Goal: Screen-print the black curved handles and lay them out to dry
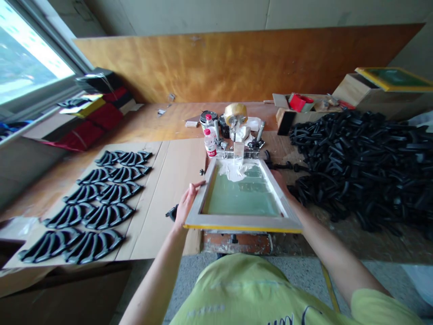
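Note:
A screen-printing frame (194,212) with a pale green mesh (241,198) sits tilted in front of me. White paste (232,171) is smeared across the far end of the mesh, beneath a squeegee (238,152). My left hand (186,201) is at the frame's left side, fingertips against its edge. From that hand a black plastic piece (172,212) sticks out to the left, and the fingers look closed around it. Beyond the frame's right side is my right hand (280,180), its fingers mostly hidden, near black plastic pieces (297,167).
Black fan-shaped pieces (96,246) lie in two columns on cardboard (152,198) at left. A large heap of black parts (358,167) covers the right side. Bottles (209,143), a tub (208,118) and a tape roll (236,113) stand behind the frame.

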`<action>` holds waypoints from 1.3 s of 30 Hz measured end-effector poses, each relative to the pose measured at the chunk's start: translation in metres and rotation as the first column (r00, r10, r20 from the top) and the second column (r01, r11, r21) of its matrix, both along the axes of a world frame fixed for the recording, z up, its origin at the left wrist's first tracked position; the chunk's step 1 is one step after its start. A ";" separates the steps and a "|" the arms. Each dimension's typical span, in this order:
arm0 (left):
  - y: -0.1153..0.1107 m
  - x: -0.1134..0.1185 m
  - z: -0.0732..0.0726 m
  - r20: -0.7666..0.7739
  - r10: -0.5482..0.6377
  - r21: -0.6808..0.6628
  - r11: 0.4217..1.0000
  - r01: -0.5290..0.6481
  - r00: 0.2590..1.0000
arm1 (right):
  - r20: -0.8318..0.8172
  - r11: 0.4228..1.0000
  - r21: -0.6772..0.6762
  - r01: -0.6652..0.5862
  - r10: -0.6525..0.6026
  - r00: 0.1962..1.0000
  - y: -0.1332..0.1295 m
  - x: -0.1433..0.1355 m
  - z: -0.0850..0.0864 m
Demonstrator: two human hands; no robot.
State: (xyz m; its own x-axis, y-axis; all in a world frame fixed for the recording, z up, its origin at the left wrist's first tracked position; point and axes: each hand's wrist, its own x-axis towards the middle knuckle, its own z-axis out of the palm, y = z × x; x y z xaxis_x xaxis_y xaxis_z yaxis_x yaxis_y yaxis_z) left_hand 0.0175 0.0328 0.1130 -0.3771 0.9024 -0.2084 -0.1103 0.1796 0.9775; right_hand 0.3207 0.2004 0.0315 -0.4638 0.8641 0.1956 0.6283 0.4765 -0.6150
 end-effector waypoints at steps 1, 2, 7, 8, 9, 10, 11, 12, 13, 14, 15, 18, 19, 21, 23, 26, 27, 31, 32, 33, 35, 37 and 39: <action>-0.009 -0.001 -0.012 0.018 -0.035 -0.072 0.997 0.036 0.999 | -0.004 0.995 0.035 0.097 -0.097 0.995 0.008 0.005 0.007; -0.015 -0.001 -0.026 0.034 -0.061 -0.125 0.990 0.065 0.998 | 0.002 0.980 0.089 0.180 -0.180 0.984 0.016 0.005 0.014; -0.020 0.001 -0.087 0.001 -0.077 -0.195 0.978 0.076 0.997 | 0.175 0.942 0.336 0.008 -0.071 0.982 0.046 -0.067 0.045; -0.019 0.000 -0.095 -0.022 -0.075 -0.193 0.979 0.070 0.997 | 0.243 0.947 0.314 -0.064 -0.015 0.970 0.049 -0.083 0.047; -0.018 0.000 -0.101 -0.041 -0.079 -0.194 0.979 0.069 0.996 | 0.308 0.955 0.272 -0.120 0.031 0.951 0.049 -0.095 0.048; -0.017 -0.001 -0.105 -0.052 -0.087 -0.196 0.978 0.075 0.995 | 0.365 0.962 0.222 -0.156 0.067 0.929 0.047 -0.104 0.046; -0.016 -0.001 -0.107 -0.055 -0.098 -0.200 0.976 0.085 0.994 | 0.406 0.966 0.183 -0.181 0.094 0.909 0.043 -0.108 0.044; -0.016 -0.002 -0.108 -0.055 -0.106 -0.202 0.975 0.093 0.993 | 0.430 0.965 0.162 -0.208 0.121 0.895 0.036 -0.108 0.041; -0.017 -0.002 -0.109 -0.051 -0.107 -0.202 0.975 0.095 0.993 | 0.437 0.955 0.159 -0.249 0.159 0.885 0.028 -0.104 0.038; -0.017 -0.002 -0.108 -0.046 -0.104 -0.200 0.975 0.092 0.994 | 0.434 0.936 0.167 -0.311 0.213 0.875 0.019 -0.098 0.036; -0.018 -0.002 -0.108 -0.041 -0.097 -0.199 0.976 0.087 0.994 | 0.426 0.905 0.176 -0.387 0.285 0.859 0.011 -0.091 0.035; -0.019 -0.001 -0.106 -0.051 -0.077 -0.204 0.977 0.066 0.996 | 0.395 0.794 0.151 -0.589 0.498 0.772 -0.003 -0.074 0.039; -0.019 -0.001 -0.105 -0.059 -0.075 -0.207 0.976 0.061 0.995 | 0.381 0.780 0.128 -0.613 0.532 0.756 -0.003 -0.072 0.042; -0.019 -0.001 -0.103 -0.075 -0.074 -0.212 0.976 0.057 0.994 | 0.351 0.810 0.109 -0.576 0.510 0.785 -0.001 -0.073 0.044; -0.019 -0.001 -0.101 -0.088 -0.070 -0.213 0.976 0.050 0.994 | 0.331 0.860 0.154 -0.487 0.420 0.845 -0.002 -0.075 0.041; -0.019 0.000 -0.098 -0.090 -0.067 -0.205 0.978 0.048 0.994 | 0.310 0.853 0.229 -0.469 0.393 0.866 -0.012 -0.073 0.031; -0.019 0.000 -0.097 -0.086 -0.067 -0.204 0.978 0.049 0.994 | 0.300 0.843 0.223 -0.489 0.418 0.858 -0.015 -0.071 0.028; -0.019 0.001 -0.085 -0.039 -0.067 -0.215 0.975 0.057 0.997 | 0.236 0.891 0.163 -0.423 0.381 0.894 -0.004 -0.078 0.037; -0.019 0.000 -0.079 -0.023 -0.075 -0.216 0.974 0.068 0.997 | 0.222 0.917 0.158 -0.366 0.329 0.918 0.005 -0.083 0.043; -0.019 -0.002 -0.071 -0.011 -0.088 -0.213 0.973 0.083 0.996 | 0.210 0.942 0.154 -0.300 0.265 0.941 0.016 -0.089 0.050; -0.019 -0.005 -0.052 0.008 -0.120 -0.191 0.974 0.119 0.993 | 0.195 0.974 0.162 -0.158 0.126 0.973 0.039 -0.096 0.063; -0.016 -0.007 -0.029 0.020 -0.132 -0.154 0.979 0.134 0.991 | 0.167 0.980 0.196 -0.033 -0.001 0.986 0.061 -0.088 0.073; -0.006 -0.007 -0.004 0.022 -0.107 -0.076 0.991 0.108 0.994 | 0.098 0.965 0.231 0.127 -0.152 0.983 0.076 -0.065 0.075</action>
State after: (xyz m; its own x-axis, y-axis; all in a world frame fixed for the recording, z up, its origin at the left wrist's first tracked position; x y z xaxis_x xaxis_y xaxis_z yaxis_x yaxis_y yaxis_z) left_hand 0.0106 0.0265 0.1089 -0.2742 0.9186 -0.2846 -0.1038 0.2659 0.9584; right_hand 0.2553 0.2768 0.1061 -0.3721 0.8623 0.3435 0.7578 0.4959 -0.4240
